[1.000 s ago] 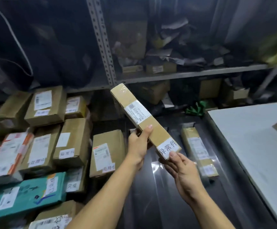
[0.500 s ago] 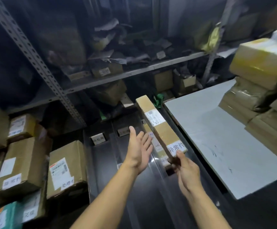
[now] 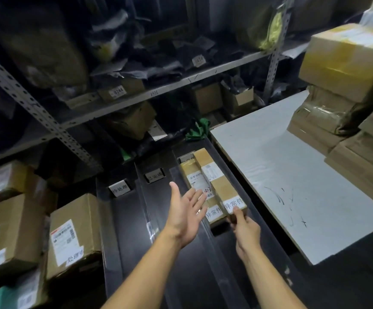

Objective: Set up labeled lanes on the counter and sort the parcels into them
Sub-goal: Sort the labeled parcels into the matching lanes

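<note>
Cardboard parcel, long [image 3: 220, 182]: brown, narrow, lying lengthwise in the rightmost lane, its far end toward the shelving; a shipping label sits on its upper face and a white handwritten tag at its near end.
Right hand [image 3: 245, 230]: grips the near end of the long parcel, thumb on top at the white tag, the other fingers curled under the end.
Left hand [image 3: 184, 216]: held above the lanes, palm turned up and to the right, fingers [image 3: 195, 198] straight and spread; it holds nothing, and whether it touches anything cannot be told.
Second parcel [image 3: 197, 185]: yellowish, taped, lying in the same lane just beside the long parcel on its left, touching it along the side; printed labels on top, a white handwritten tag at its near end.
Lanes [image 3: 134, 219]: dark channels side by side on the table, running from the near edge toward the far edge.
Lane labels: a white card [image 3: 119, 189] stands at the far end of the left lane, another [image 3: 154, 175] at the far end of the middle lane; a third is partly hidden behind the two parcels.
White board [image 3: 276, 172]: flat surface along the right edge of the lanes, with pen marks; stacked brown boxes [image 3: 346, 61] occupy its far right corner.
Left side: brown labelled boxes [image 3: 76, 237] piled against the left edge of the lanes.
Shelving [image 3: 158, 90]: grey metal rack beyond the far edge, holding small boxes and dark bags.
</note>
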`<state>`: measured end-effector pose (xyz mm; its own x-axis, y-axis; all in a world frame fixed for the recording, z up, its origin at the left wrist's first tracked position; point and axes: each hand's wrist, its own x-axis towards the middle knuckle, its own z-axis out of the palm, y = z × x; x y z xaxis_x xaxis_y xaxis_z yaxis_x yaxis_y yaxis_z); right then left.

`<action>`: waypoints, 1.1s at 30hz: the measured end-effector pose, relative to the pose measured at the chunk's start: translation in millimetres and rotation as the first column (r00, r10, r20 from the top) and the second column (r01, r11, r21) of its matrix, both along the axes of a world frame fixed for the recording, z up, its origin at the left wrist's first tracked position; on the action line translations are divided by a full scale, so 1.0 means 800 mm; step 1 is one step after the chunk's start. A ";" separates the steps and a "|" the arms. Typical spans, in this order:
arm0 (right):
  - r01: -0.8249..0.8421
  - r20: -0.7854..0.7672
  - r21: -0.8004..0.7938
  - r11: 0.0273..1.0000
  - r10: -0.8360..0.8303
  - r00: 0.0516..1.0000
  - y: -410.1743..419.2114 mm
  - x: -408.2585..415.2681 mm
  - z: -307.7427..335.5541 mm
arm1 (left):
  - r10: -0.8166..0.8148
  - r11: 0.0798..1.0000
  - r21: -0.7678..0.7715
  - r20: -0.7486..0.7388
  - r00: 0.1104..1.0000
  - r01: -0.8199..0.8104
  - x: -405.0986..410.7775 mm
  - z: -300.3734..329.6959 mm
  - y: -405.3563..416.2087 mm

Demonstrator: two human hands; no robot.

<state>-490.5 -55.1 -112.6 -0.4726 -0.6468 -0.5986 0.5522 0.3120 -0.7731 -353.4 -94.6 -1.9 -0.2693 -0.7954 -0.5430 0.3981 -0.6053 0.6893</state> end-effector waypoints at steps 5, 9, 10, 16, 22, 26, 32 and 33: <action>0.009 -0.009 0.025 1.000 -0.009 1.000 -0.016 -0.008 -0.012 | -0.023 1.000 0.008 0.011 1.000 0.023 -0.003 -0.012 -0.008; -0.001 -0.038 0.055 0.998 0.003 0.999 -0.027 -0.016 -0.019 | -0.030 0.999 0.017 0.001 1.000 0.030 -0.007 -0.022 -0.016; -0.005 -0.047 0.068 0.998 0.008 0.999 -0.028 -0.017 -0.022 | -0.034 0.999 0.020 0.002 0.999 0.034 -0.007 -0.024 -0.018; -0.018 -0.055 0.127 0.992 0.026 0.998 -0.033 -0.019 -0.047 | -0.032 0.999 0.037 0.005 0.999 0.032 -0.012 -0.031 -0.026; -0.020 0.065 0.155 0.988 0.010 0.998 -0.037 -0.027 -0.070 | -0.035 0.998 0.047 0.018 0.999 0.035 -0.017 -0.034 -0.031; 0.035 0.072 0.198 0.980 -0.050 0.996 -0.043 -0.030 -0.078 | -0.053 0.997 0.064 0.026 0.998 0.051 -0.023 -0.040 -0.030; 0.050 -0.008 0.293 0.955 -0.050 0.999 -0.047 -0.032 -0.096 | -0.064 0.994 0.094 0.027 0.998 0.062 -0.026 -0.048 -0.030; 0.031 -0.019 0.289 0.957 -0.027 0.999 -0.048 -0.031 -0.099 | -0.063 0.993 0.098 0.028 0.998 0.060 -0.026 -0.049 -0.029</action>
<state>-514.9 -93.7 -191.4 -0.4985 -0.4328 -0.7511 0.5538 0.5076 -0.6600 -374.6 -118.0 -41.3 -0.2978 -0.7213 -0.6253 0.3376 -0.6923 0.6378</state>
